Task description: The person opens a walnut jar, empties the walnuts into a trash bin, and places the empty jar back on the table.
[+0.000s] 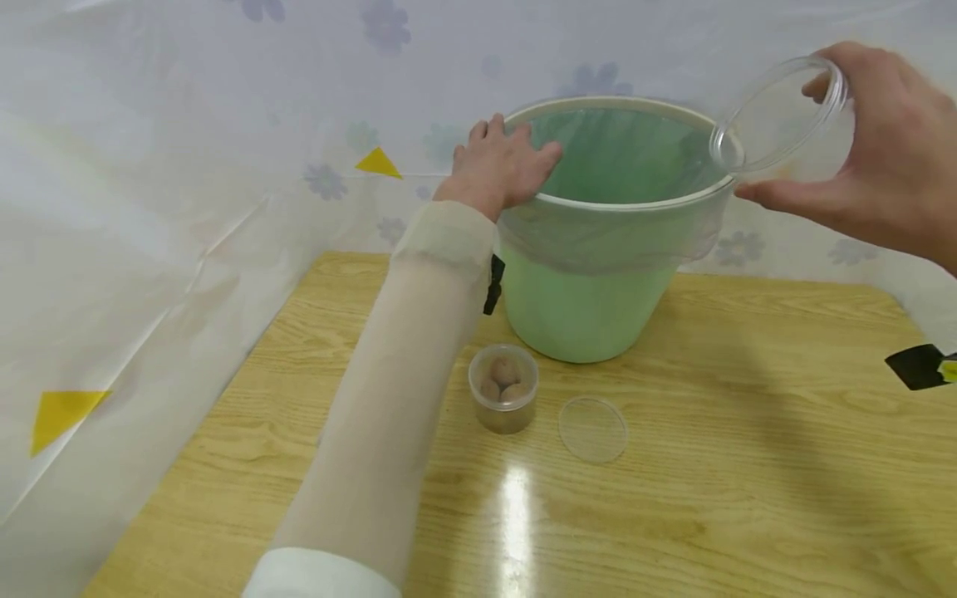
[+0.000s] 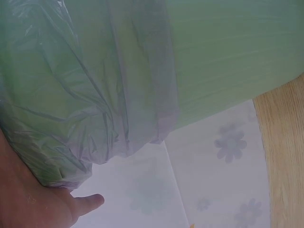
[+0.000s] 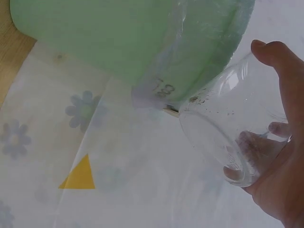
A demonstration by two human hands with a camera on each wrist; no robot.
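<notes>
A green bin [image 1: 591, 307] lined with a clear plastic bag [image 1: 613, 241] stands at the back of the wooden table [image 1: 748, 465]. My left hand [image 1: 503, 162] rests on its left rim, fingers over the edge; the left wrist view shows the bag [image 2: 90, 95] against my palm [image 2: 28, 199]. My right hand [image 1: 890, 158] grips an empty clear plastic jar [image 1: 781, 116], tipped on its side with its mouth over the bin's right rim. In the right wrist view the jar [image 3: 223, 128] lies in my right hand [image 3: 280, 156], beside the bin [image 3: 118, 33].
A small clear jar [image 1: 504, 389] with brown lumps inside stands in front of the bin, its round clear lid [image 1: 592, 428] lying flat to the right. White flowered sheeting [image 1: 149, 166] walls the left and back. A black tag [image 1: 918, 365] sits at the right edge.
</notes>
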